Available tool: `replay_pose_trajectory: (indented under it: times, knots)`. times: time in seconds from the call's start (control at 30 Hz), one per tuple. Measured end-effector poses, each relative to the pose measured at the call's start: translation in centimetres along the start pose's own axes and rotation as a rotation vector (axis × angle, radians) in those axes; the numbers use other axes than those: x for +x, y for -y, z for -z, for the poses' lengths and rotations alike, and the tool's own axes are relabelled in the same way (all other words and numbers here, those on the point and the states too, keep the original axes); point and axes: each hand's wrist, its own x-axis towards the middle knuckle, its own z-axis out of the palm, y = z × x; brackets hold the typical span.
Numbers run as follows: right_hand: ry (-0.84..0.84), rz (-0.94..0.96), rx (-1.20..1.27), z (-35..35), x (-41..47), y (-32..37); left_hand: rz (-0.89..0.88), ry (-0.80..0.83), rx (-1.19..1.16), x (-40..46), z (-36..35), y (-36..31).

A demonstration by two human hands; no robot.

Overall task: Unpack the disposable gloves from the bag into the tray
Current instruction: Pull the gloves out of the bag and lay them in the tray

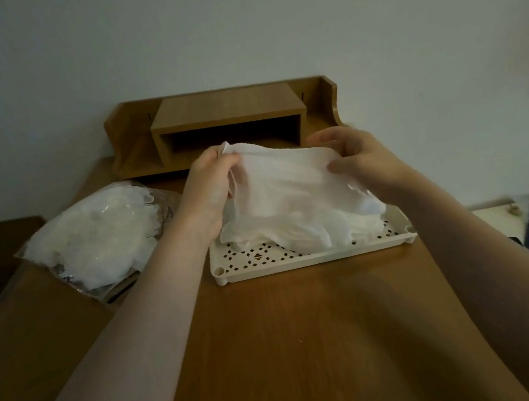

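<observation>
Wooden desk point(294, 334) against pale wall, wooden shelf unit point(226, 123) at far edge. Cream perforated tray point(299, 256) mid-desk, white gloves point(313, 230) piled in it. One translucent glove point(287, 179) stretched above tray between both hands. Left hand point(212, 187) pinches its left end, fingers curled. Right hand point(357, 158) pinches right edge between thumb and fingers. Clear bag point(96, 240) with more gloves lies left of tray, near it.

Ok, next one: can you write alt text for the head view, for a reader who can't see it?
Both hands, left hand and right hand, hold a thin white disposable glove by its edges above a cream perforated tray already holding a pile of gloves. A clear bag with more gloves lies to the left on the wooden desk.
</observation>
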Motion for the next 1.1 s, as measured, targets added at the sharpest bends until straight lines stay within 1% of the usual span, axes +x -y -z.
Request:
replay_pose_trajectory:
  times: [0.1,0.2,0.3,0.4,0.47,0.6,0.67,0.73,0.8,0.87,0.9,0.97,1.1]
  knots:
    - [0.164,-0.088,-0.103,2.1,-0.3,-0.4,-0.049,0.029,-0.013,-0.1,-1.1,-0.6]
    - [0.314,-0.164,-0.096,3.3,-0.6,-0.7,-0.091,0.105,0.000,-0.2,-1.9,-0.8]
    - [0.369,-0.169,-0.114,3.0,-0.8,-0.9,-0.089,0.256,0.028,-0.4,-2.9,-1.0]
    - [0.423,-0.186,-0.088,2.3,-0.7,-1.1,-0.064,0.387,-0.038,-0.6,-3.9,-1.3]
    - [0.412,-0.199,-0.012,2.6,-0.6,-1.7,-0.067,0.386,-0.062,-0.4,-4.5,-1.4]
    - [0.421,-0.233,0.403,4.9,-0.7,-2.9,-0.106,0.341,-0.075,0.5,-4.5,-0.9]
    - [0.409,-0.258,0.420,6.3,-0.5,-3.0,-0.094,0.330,-0.042,1.1,-4.3,0.0]
    - [0.351,-0.322,0.252,7.1,0.0,-2.7,-0.064,0.302,0.044,1.8,-4.0,1.1]
    - [0.262,-0.377,-0.055,7.4,1.0,-3.1,-0.032,0.263,0.174,2.7,-3.9,2.1]
    - [0.222,-0.365,-0.338,7.2,2.3,-3.6,-0.002,0.232,0.348,3.4,-3.8,3.1]
    - [0.215,-0.351,-0.417,6.9,2.6,-3.8,0.015,0.226,0.441,3.3,-3.8,3.4]
    - [0.194,-0.331,-0.478,6.3,3.6,-4.6,0.028,0.213,0.590,3.4,-3.8,4.1]
    - [0.089,-0.307,-0.614,5.0,5.6,-5.6,-0.019,0.188,0.767,4.2,-3.4,4.6]
